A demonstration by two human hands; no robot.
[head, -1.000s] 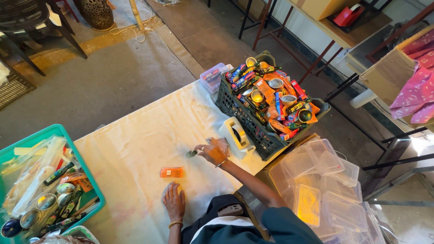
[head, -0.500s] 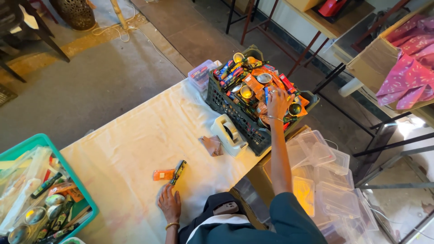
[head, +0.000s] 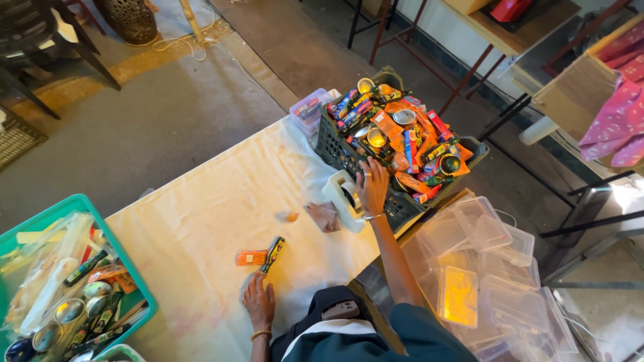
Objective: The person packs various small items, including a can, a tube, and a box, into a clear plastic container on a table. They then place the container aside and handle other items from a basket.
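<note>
My right hand (head: 373, 188) stretches forward, fingers extended, resting on the near rim of a black crate (head: 327, 143), right beside a white tape dispenser (head: 339, 194). The crate is packed with orange packets, dark tubes and small round tins. My left hand (head: 258, 302) lies flat on the white cloth of the table (head: 208, 201), holding nothing. Just beyond its fingers are an orange packet (head: 251, 257) and a dark tube (head: 273, 254), touching each other. A brown scrap (head: 324, 216) and a small orange bit (head: 292, 216) lie between them and the dispenser.
A teal tray (head: 84, 203) with tins, tubes and clear bags sits at the table's left end. A small clear box (head: 307, 109) stands behind the crate. Stacked clear plastic boxes (head: 486, 268) lie low to the right. Metal stands and a chair surround the table.
My right hand left the dark tube by the orange packet, reached into the crate, and has drawn back to its near rim. My left hand stayed flat.
</note>
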